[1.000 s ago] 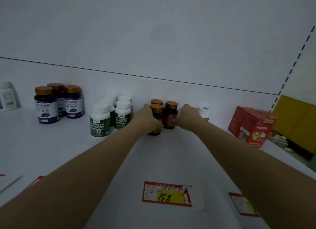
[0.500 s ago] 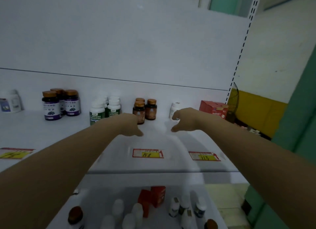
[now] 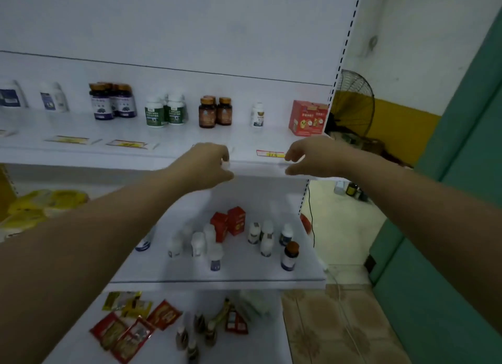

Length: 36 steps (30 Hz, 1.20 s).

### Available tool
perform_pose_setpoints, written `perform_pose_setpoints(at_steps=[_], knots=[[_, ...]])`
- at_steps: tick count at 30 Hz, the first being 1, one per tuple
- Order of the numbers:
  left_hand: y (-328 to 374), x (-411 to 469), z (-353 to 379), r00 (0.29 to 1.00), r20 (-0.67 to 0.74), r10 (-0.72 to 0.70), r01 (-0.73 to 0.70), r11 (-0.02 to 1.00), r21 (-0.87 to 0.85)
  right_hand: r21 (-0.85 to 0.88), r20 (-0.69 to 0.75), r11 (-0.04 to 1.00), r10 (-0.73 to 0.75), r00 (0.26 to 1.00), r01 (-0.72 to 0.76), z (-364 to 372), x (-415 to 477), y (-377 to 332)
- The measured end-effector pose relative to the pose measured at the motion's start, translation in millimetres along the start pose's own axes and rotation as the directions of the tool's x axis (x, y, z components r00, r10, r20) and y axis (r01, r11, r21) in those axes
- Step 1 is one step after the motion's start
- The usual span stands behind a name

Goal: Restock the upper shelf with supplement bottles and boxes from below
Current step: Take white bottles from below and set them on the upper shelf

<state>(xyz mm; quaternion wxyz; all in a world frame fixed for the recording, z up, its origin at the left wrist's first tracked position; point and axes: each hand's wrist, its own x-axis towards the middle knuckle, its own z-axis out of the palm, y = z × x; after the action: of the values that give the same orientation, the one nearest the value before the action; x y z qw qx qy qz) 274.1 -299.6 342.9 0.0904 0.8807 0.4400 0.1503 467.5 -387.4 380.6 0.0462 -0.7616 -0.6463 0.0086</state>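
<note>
Left hand (image 3: 209,163) and right hand (image 3: 309,157), loosely curled, empty, hover before upper shelf (image 3: 244,138); next, presumably, fetching bottles (image 3: 289,257) below.

A small retail shop. White metal display shelving had a slotted upright (image 3: 345,37) running up its right side. The upper shelf (image 3: 81,157) carried supplement bottles grouped by kind with labels facing out: purple-labelled bottles (image 3: 112,102), green-labelled bottles (image 3: 165,112) and brown bottles (image 3: 214,112), with a red box (image 3: 308,117) further right. Price tags (image 3: 270,153) lay along its front edge. The middle shelf (image 3: 298,274) held more bottles and small red boxes (image 3: 229,222); the lowest held foil sachets (image 3: 130,331).
</note>
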Motion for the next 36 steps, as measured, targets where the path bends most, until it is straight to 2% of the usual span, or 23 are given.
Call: perform_pose_setpoints(at_steps=[5,11,14,19,29,36], knots=[[3,-30,49,0.983,0.18,-0.034,0.043,0.998,-0.042,0.128,0.094,0.987,0.083,0.992,-0.095,44,-33,31],[-16,-13,119,0.936,0.346,-0.062,0.087,0.995,-0.056,0.121,0.264,0.981,0.114,0.958,-0.15,114,-21,50],[-28,9,153,0.909,0.414,-0.053,0.082,0.995,-0.053,0.127,0.304,0.975,0.134,0.943,-0.18,148,1,57],[-43,55,219,0.896,0.444,-0.015,0.054,0.996,-0.077,0.159,0.322,0.962,0.163,0.933,-0.223,210,41,72],[-50,163,328,0.93,0.358,0.088,-0.077,0.996,-0.046,0.121,0.312,0.974,0.145,0.939,-0.19,326,130,106],[-56,206,392,0.89,0.453,0.059,-0.055,0.998,-0.022,0.06,0.301,0.987,0.123,0.946,-0.147,369,168,121]])
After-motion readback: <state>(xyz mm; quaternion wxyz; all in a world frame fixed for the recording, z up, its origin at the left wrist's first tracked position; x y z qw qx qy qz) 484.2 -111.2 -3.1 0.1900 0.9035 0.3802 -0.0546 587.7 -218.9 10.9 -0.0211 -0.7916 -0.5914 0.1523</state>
